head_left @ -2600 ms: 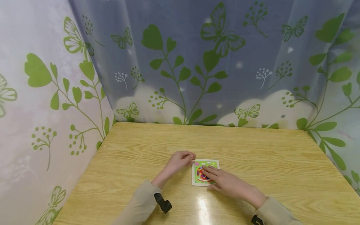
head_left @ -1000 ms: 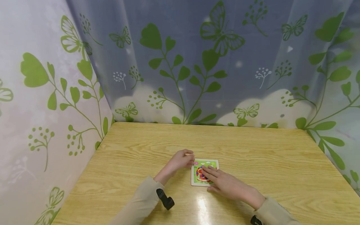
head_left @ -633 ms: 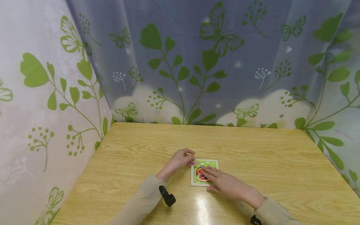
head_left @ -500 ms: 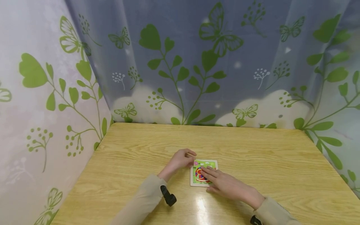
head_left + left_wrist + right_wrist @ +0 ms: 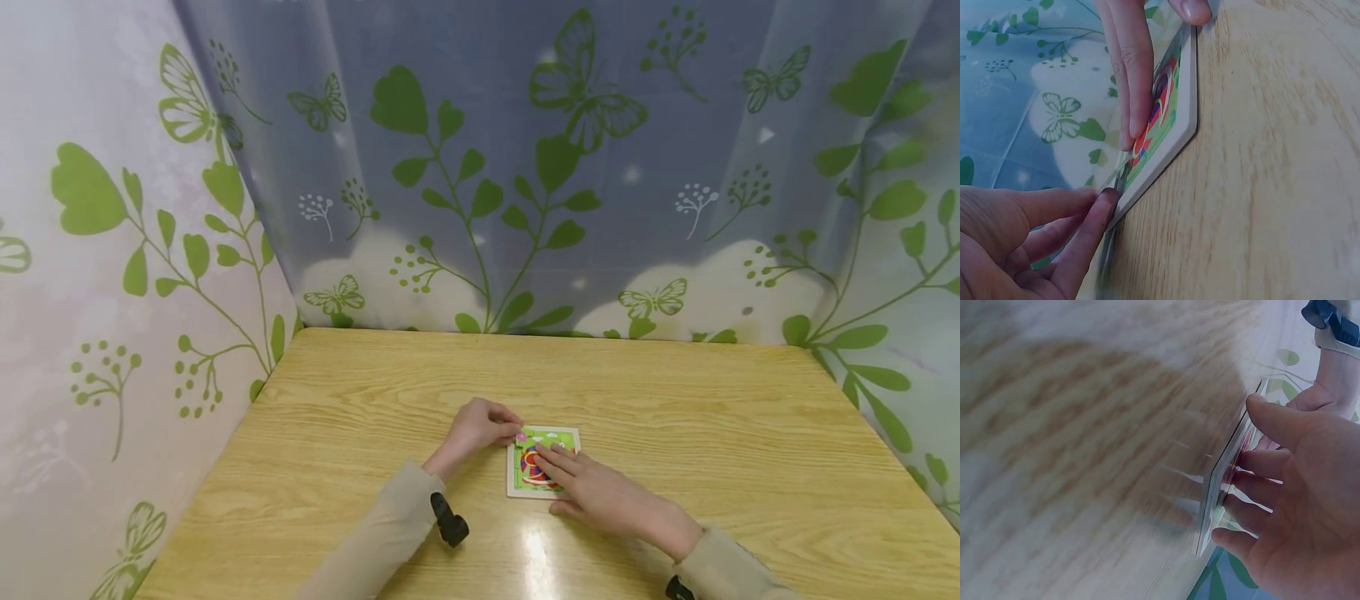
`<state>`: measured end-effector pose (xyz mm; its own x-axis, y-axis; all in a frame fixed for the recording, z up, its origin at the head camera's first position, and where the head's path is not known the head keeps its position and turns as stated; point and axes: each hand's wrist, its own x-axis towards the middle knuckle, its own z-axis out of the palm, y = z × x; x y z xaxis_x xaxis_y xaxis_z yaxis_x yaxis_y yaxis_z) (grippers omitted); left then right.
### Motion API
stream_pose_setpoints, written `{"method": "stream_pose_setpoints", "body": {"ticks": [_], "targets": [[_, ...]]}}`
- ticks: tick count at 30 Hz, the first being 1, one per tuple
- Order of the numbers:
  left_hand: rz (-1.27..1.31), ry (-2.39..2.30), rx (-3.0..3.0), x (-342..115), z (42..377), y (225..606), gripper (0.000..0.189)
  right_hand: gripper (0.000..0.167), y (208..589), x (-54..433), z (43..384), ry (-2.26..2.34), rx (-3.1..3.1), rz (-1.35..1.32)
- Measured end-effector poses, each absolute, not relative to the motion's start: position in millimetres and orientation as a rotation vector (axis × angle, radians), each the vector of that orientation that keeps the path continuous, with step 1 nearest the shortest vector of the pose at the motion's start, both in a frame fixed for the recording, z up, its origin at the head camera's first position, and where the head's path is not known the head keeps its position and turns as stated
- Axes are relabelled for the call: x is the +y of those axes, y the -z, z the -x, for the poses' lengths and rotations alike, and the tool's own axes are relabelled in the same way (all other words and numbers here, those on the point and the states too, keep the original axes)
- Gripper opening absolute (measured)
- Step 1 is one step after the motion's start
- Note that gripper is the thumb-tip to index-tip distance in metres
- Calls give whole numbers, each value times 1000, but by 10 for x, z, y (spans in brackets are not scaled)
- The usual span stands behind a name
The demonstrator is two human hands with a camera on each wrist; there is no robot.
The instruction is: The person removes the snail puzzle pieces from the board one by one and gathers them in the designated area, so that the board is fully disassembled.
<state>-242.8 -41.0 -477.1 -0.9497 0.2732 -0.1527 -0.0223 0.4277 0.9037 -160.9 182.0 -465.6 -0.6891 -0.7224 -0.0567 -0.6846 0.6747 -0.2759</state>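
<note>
A small square jigsaw puzzle (image 5: 529, 481), with a pale frame and a red-and-blue figure on green, lies flat on the table. At its far left corner my left hand (image 5: 480, 427) pinches a green puzzle piece (image 5: 522, 436) with a pink flower. This piece sits slightly raised and out of line with the picture. The left wrist view shows thumb and fingertip meeting on the piece's thin edge (image 5: 1124, 177). My right hand (image 5: 611, 493) rests its straightened fingers on the picture, hiding its right part; the thumb is at the near edge of the frame.
The wooden table (image 5: 375, 375) extends around the puzzle on all sides. A patterned curtain (image 5: 480, 167) with leaves and butterflies hangs behind it, and a pale one (image 5: 112, 292) stands along the left. Both sleeves carry a black wrist camera (image 5: 450, 521).
The left hand's fingers, a little spread half a second ago, have come together on the corner piece. The right hand has stayed on the puzzle.
</note>
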Motion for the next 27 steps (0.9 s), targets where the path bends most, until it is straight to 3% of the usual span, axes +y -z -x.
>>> {"method": "stream_pose_setpoints", "body": {"ticks": [27], "targets": [[-102, -1675, 2350, -758, 2541, 4798, 14, 62, 4649, 1787, 1596, 300, 2745, 1178]]}}
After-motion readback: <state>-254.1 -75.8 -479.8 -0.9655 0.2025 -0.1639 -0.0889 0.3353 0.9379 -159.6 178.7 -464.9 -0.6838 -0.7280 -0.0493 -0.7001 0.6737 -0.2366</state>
